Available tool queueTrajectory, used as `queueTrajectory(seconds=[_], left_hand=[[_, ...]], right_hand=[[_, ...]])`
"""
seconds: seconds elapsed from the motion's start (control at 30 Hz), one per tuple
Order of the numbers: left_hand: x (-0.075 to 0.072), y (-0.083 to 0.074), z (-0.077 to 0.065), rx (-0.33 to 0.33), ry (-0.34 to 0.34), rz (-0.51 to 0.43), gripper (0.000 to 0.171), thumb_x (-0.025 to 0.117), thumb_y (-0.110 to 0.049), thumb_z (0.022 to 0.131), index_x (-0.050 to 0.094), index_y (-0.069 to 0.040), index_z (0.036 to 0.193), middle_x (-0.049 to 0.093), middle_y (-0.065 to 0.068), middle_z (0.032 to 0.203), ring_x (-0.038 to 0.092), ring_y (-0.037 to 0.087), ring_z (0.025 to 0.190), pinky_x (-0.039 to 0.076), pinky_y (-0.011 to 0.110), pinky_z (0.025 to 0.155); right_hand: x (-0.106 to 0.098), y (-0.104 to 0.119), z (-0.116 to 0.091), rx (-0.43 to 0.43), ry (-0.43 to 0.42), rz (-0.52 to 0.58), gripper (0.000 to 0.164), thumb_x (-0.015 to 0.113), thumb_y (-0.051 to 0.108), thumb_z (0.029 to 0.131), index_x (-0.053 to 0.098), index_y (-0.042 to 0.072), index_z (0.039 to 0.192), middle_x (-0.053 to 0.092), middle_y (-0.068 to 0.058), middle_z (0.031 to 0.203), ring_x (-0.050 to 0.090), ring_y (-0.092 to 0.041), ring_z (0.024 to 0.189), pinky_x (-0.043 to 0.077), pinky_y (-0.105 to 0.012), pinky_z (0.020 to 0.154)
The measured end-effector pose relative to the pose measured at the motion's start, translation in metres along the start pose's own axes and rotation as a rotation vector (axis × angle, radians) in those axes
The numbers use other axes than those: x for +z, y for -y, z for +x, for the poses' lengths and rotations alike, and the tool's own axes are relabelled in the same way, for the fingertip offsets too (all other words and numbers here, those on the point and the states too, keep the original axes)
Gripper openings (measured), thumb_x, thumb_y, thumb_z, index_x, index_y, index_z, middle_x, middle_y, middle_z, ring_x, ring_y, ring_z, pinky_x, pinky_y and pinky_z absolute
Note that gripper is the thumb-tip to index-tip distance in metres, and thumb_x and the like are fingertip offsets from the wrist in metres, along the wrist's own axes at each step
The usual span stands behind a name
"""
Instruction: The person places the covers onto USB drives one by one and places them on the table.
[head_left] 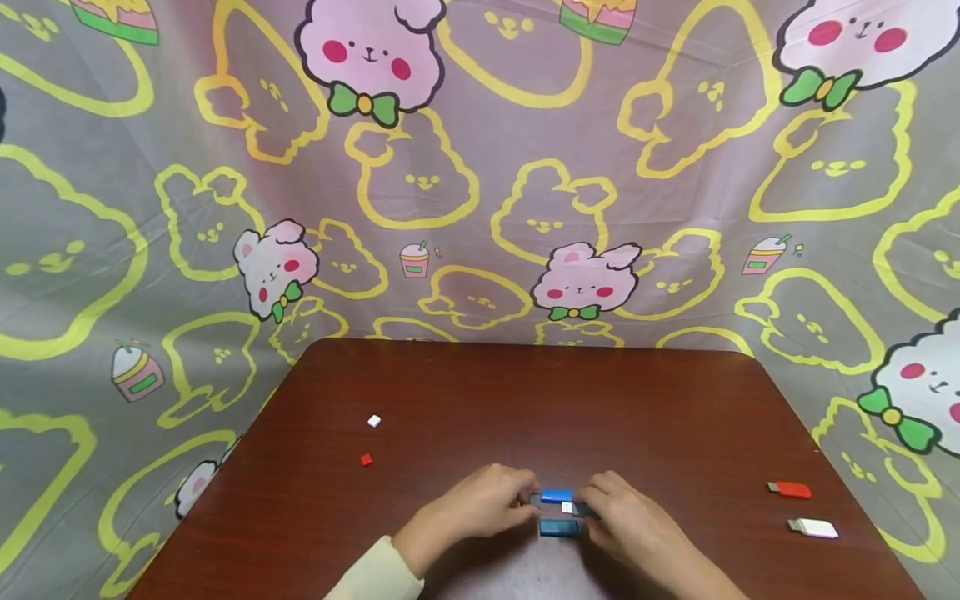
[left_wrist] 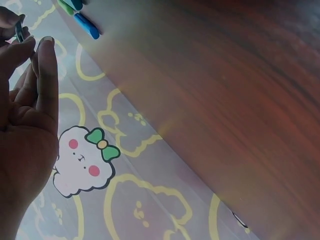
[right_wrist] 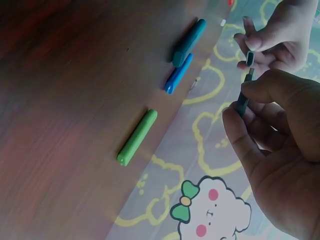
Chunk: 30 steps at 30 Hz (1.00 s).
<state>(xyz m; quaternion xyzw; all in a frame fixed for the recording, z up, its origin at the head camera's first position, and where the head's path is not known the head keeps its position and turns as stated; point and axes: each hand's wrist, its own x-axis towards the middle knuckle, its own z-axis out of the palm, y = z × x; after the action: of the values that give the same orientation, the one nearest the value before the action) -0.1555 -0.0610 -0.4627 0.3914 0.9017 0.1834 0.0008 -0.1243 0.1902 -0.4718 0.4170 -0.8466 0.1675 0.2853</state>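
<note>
A dark USB stick (right_wrist: pixel 243 102) sits between the thumb and fingers of the right hand (head_left: pixel 630 517), just above the near part of the bench (head_left: pixel 525 400). Its body is slim and dark, greyish-green in the right wrist view, and a short metal plug (right_wrist: pixel 251 73) juts bare from one end; any marking is too small to read. The hand pinches the body, probably to leave that plug uncovered and free to point across at the other hand. There, the left hand (head_left: pixel 487 500) pinches a small dark cap (right_wrist: pixel 250 58) by fingertip and thumb, its hollow mouth turned toward the plug, near it but apart; such a grip likely keeps the opening clear and the two pieces in line. Near the hands lie a blue stick (right_wrist: pixel 179 73), a teal stick (right_wrist: pixel 190 42) and a green stick (right_wrist: pixel 137 137), perhaps kept close for easy reach. Farther out, a white cap (head_left: pixel 374 421) and a red cap (head_left: pixel 366 459) lie to the left, while a red USB stick (head_left: pixel 789 490) and a white USB stick (head_left: pixel 817 528), plugs bare, lie well apart from them at the right, seemingly sorted by kind. A patterned cloth (head_left: pixel 480 250) hangs behind the bench.
</note>
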Motion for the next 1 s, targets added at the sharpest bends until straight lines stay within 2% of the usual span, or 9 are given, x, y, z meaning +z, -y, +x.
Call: queueTrajectory(seconds=[0.53, 1.0], left_hand=[[0.004, -0.005, 0.005, 0.019, 0.011, -0.004, 0.016, 0.074, -0.027, 0.093, 0.070, -0.017, 0.105, 0.068, -0.017, 0.084, 0.055, -0.010, 0.071, 0.042, 0.006, 0.064], [0.006, -0.006, 0.005, 0.082, -0.030, 0.036, 0.016, 0.077, -0.026, 0.090, 0.070, -0.019, 0.103, 0.064, -0.014, 0.081, 0.050, -0.008, 0.068, 0.038, 0.005, 0.061]], right_hand=[[0.008, 0.007, 0.007, -0.018, -0.005, 0.010, 0.037, 0.082, 0.002, 0.059, 0.071, 0.011, 0.093, 0.062, 0.007, 0.091, 0.055, -0.008, 0.082, 0.048, -0.016, 0.070], [0.011, 0.010, 0.012, -0.031, -0.028, 0.015, 0.038, 0.082, -0.001, 0.059, 0.071, 0.011, 0.093, 0.063, 0.007, 0.091, 0.056, -0.009, 0.082, 0.048, -0.016, 0.072]])
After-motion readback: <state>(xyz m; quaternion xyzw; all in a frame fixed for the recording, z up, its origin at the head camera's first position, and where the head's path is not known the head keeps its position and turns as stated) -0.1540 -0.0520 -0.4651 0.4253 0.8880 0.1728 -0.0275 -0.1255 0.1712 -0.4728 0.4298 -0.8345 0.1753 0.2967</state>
